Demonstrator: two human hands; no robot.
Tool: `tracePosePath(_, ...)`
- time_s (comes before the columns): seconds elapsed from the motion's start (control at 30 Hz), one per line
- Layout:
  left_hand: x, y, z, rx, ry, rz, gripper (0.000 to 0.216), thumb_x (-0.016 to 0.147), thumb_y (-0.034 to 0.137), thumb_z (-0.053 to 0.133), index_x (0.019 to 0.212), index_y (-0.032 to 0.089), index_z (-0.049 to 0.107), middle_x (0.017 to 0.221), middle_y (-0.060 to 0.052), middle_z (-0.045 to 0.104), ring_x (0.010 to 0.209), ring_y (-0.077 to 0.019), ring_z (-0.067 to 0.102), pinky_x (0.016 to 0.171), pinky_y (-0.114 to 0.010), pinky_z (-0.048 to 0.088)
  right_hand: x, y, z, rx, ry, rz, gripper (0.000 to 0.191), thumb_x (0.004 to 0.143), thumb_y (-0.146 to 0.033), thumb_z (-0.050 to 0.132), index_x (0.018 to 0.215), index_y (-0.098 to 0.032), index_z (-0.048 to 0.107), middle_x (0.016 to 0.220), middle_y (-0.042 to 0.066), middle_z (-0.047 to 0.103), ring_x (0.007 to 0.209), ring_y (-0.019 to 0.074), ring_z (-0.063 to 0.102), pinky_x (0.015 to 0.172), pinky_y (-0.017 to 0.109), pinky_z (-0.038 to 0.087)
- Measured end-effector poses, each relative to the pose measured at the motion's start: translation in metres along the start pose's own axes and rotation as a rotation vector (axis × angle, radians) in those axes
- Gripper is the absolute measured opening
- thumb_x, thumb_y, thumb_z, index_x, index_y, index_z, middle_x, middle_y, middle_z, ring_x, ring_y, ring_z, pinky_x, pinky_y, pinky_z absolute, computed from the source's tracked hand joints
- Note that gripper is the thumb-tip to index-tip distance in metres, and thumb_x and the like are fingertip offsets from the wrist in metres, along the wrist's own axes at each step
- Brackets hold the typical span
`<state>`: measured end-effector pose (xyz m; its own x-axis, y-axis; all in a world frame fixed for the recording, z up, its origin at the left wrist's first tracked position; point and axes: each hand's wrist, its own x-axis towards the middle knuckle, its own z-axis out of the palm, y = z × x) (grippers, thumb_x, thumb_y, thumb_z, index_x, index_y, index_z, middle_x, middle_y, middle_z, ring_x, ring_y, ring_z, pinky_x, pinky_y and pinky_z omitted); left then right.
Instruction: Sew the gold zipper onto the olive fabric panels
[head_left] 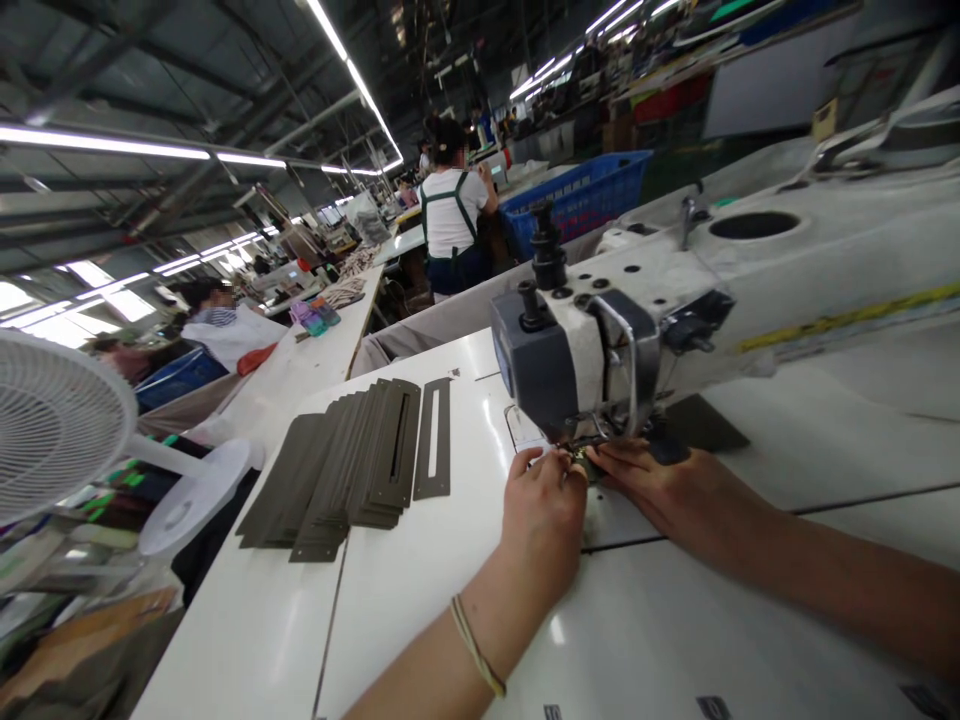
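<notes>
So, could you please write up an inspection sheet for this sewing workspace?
Surface: white worktop, glossy, with dark seams.
Job's things: sewing machine; overlapping dark panels, top one slotted; single slotted panel beside them; dark flat piece near the machine.
Clutter: white fan and heaped materials at left.
Grip: left hand and right hand both at the needle area; held item unclear.
Cables: nothing seen on the worktop.
Surroundings: person in white top, blue crate, ceiling lights.
</notes>
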<state>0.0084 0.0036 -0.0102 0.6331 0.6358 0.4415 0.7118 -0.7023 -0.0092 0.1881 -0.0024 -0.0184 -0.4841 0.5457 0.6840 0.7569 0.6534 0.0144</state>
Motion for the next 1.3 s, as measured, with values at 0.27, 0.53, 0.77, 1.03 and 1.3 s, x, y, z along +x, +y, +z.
tracePosePath(0.27,-0.001,-0.001,0.004,-0.026,0.019,-0.034,0.013,0.09,0.013,0.052,0.083,0.015,0.062,0.09,-0.007,0.068,0.079,-0.0178,0.065,0.084,-0.036,0.052,0.001,0.002,0.002,0.041,-0.012,-0.002,0.033,0.092,-0.008,0.034,0.089,-0.018,0.066,0.082,0.008,0.072,0.067,0.0184,0.068,0.054,0.026,0.054)
tracePosePath(0.53,0.0,-0.005,0.007,-0.023,-0.027,-0.032,0.008,0.087,0.015,0.056,0.082,0.015,0.063,0.091,-0.007,0.068,0.079,-0.0181,0.065,0.085,-0.036,0.051,0.0,0.008,0.005,0.027,-0.038,-0.03,0.03,0.092,-0.011,0.039,0.089,-0.018,0.067,0.085,0.008,0.073,0.07,0.0196,0.069,0.058,0.028,0.056)
tracePosePath(0.77,-0.001,-0.008,0.009,-0.016,-0.022,-0.034,0.011,0.089,0.012,0.056,0.081,0.016,0.063,0.093,-0.006,0.069,0.081,-0.0166,0.065,0.086,-0.035,0.05,-0.001,0.009,0.011,0.047,-0.012,-0.033,0.036,0.096,-0.012,0.032,0.089,-0.016,0.067,0.086,0.01,0.072,0.068,0.0203,0.069,0.054,0.028,0.056)
tracePosePath(1.03,-0.003,-0.009,0.019,-0.058,0.056,-0.081,0.009,0.086,0.009,0.059,0.082,0.017,0.062,0.089,-0.004,0.07,0.081,-0.017,0.066,0.087,-0.035,0.05,-0.001,0.006,0.012,0.113,-0.002,0.006,0.03,0.091,-0.011,0.039,0.088,-0.02,0.067,0.084,0.006,0.072,0.067,0.0186,0.069,0.059,0.028,0.057)
tracePosePath(1.3,-0.003,-0.012,0.017,-0.1,0.131,-0.162,0.009,0.082,0.009,0.06,0.08,0.017,0.062,0.085,-0.004,0.07,0.077,-0.0187,0.066,0.08,-0.037,0.052,-0.009,0.032,0.015,-0.033,0.062,0.051,0.021,0.09,-0.03,0.048,0.093,-0.018,0.065,0.089,0.011,0.069,0.081,0.0258,0.067,0.069,0.038,0.058)
